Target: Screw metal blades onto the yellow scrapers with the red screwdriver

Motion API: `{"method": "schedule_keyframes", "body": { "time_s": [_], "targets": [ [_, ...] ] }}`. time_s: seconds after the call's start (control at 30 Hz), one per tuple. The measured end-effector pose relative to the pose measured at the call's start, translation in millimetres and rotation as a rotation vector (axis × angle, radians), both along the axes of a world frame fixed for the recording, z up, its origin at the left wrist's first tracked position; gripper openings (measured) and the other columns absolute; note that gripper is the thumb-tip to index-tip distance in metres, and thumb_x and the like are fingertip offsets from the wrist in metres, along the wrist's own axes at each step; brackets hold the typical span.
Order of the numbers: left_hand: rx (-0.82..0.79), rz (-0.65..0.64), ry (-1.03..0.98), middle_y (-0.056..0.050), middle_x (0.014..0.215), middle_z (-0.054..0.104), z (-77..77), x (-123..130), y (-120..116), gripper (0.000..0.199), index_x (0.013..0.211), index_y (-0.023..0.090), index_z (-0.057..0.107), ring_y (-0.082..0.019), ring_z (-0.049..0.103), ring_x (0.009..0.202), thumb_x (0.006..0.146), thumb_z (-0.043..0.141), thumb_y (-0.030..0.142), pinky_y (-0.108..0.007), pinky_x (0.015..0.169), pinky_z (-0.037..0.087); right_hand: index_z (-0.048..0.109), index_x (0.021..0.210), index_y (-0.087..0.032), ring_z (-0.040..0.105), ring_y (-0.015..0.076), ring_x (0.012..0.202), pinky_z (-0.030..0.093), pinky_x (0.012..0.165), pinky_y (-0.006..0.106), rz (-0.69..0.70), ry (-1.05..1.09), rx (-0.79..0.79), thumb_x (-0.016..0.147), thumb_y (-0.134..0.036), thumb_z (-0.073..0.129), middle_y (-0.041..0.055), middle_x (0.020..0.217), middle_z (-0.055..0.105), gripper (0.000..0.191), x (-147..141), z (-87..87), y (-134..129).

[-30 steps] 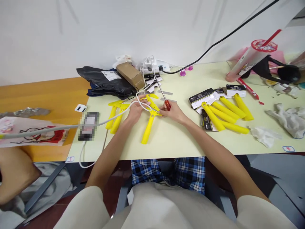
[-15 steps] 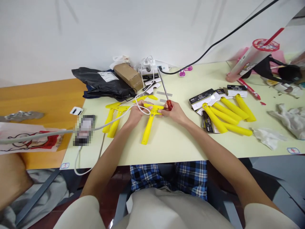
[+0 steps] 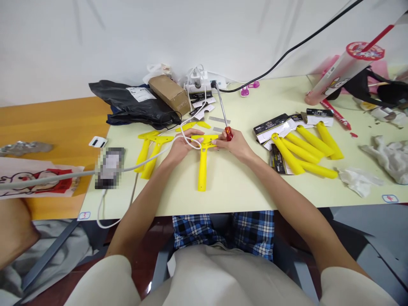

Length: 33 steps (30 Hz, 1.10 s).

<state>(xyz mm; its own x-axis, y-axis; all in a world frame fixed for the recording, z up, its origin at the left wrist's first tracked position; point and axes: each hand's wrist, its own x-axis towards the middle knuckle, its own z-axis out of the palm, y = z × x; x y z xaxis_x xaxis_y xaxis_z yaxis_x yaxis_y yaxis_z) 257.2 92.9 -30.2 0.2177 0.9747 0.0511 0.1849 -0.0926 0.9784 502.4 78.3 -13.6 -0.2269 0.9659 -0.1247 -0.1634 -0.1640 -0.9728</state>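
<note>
A yellow T-shaped scraper (image 3: 202, 168) lies before me, its handle pointing toward my body. My left hand (image 3: 182, 148) is closed on the left end of its head. The fingers of my right hand (image 3: 237, 145) pinch the right end of that head. Within the same right hand sits a screwdriver (image 3: 228, 132), red handle in the palm and metal shaft slanting up toward the wall. Left of my left hand rest two more yellow scrapers (image 3: 152, 159). Behind the hands are loose yellow head pieces (image 3: 193, 126) and thin grey metal blades (image 3: 219, 120).
Several yellow handles (image 3: 306, 146) lie on black-and-white packaging at right. A white cable (image 3: 149, 159) crosses over my left hand. The phone (image 3: 110, 168) is at left; a black bag (image 3: 127, 102), cardboard box (image 3: 170, 93) and power strip (image 3: 219, 78) line the wall. A tall cup (image 3: 346, 72) stands far right.
The held scraper's handle has swung slightly right and now points straight toward me. Both hands keep their grip, and the screwdriver stays in my right hand. The view has shifted slightly.
</note>
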Motion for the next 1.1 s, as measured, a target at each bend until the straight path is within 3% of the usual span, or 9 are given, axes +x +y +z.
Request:
{"method": "schedule_keyframes", "body": {
  "time_s": [0.13,0.3,0.4,0.5,0.63,0.73,0.97,1.1],
  "targets": [
    [-0.019,-0.078,-0.006,-0.009,0.117,0.082,0.9,-3,2,0.038,0.113,0.024,0.087,-0.026,0.075,0.106,0.081,0.094,0.043,-0.034,0.09,0.06,0.039,0.077,-0.029,0.079,0.03,0.097,0.069,0.094,0.051,-0.022,0.02,-0.004,0.052,-0.049,0.111,0.0032,0.088,0.077,0.079,1,0.4,2],
    [-0.096,-0.055,-0.029,-0.009,0.108,0.084,3.1,-2,2,0.06,0.126,0.024,0.086,-0.029,0.078,0.101,0.071,0.102,0.043,-0.038,0.087,0.067,0.037,0.077,-0.029,0.08,0.0288,0.094,0.07,0.094,0.05,-0.033,0.026,0.001,0.053,-0.05,0.11,0.0038,0.091,0.078,0.079,-1,-2.2,3],
    [-0.174,-0.076,-0.073,-0.01,0.108,0.083,1.9,0,1,0.067,0.128,0.022,0.085,-0.029,0.079,0.093,0.069,0.103,0.047,-0.042,0.079,0.071,0.039,0.075,-0.028,0.077,0.0258,0.085,0.07,0.088,0.047,-0.068,0.009,0.01,0.054,-0.05,0.111,-0.0033,0.075,0.064,0.077,-4,-2.6,1],
    [-0.183,-0.027,-0.147,-0.01,0.113,0.081,-1.8,2,1,0.057,0.122,0.021,0.087,-0.024,0.078,0.085,0.072,0.101,0.047,-0.041,0.076,0.072,0.039,0.074,-0.028,0.075,0.0247,0.081,0.07,0.085,0.046,-0.076,-0.027,0.004,0.057,-0.054,0.109,-0.0074,0.066,0.048,0.076,-7,-0.9,-4],
    [-0.131,0.057,-0.177,-0.005,0.097,0.076,-7.2,4,1,0.046,0.117,0.024,0.088,-0.019,0.073,0.078,0.075,0.099,0.04,-0.035,0.073,0.068,0.041,0.081,-0.028,0.08,0.0302,0.095,0.07,0.076,0.044,0.004,-0.039,-0.023,0.065,-0.054,0.106,0.0001,0.082,0.071,0.072,-14,0.9,-13],
    [-0.101,0.095,-0.153,-0.002,0.084,0.07,-9.5,6,1,0.044,0.113,0.025,0.087,-0.019,0.071,0.075,0.073,0.099,0.037,-0.033,0.069,0.065,0.043,0.084,-0.028,0.081,0.0323,0.098,0.068,0.068,0.041,0.008,-0.065,-0.026,0.068,-0.051,0.104,0.0039,0.092,0.078,0.067,-17,-1.0,-16],
    [-0.071,0.079,-0.19,-0.007,0.114,0.08,-6.3,8,-1,0.043,0.108,0.023,0.083,-0.026,0.079,0.1,0.071,0.101,0.034,-0.037,0.084,0.067,0.047,0.086,-0.028,0.077,0.0275,0.078,0.07,0.069,0.048,-0.018,-0.008,-0.006,0.074,-0.053,0.101,0.0038,0.091,0.077,0.061,-18,-5.7,-17],
    [-0.058,0.047,-0.149,-0.009,0.118,0.084,-3.5,8,-3,0.046,0.115,0.022,0.088,-0.028,0.08,0.099,0.075,0.1,0.042,-0.038,0.084,0.067,0.048,0.087,-0.028,0.079,0.0301,0.088,0.072,0.069,0.046,-0.029,-0.004,-0.004,0.073,-0.056,0.101,0.0031,0.09,0.075,0.061,-20,-2.5,-20]
  ]
}}
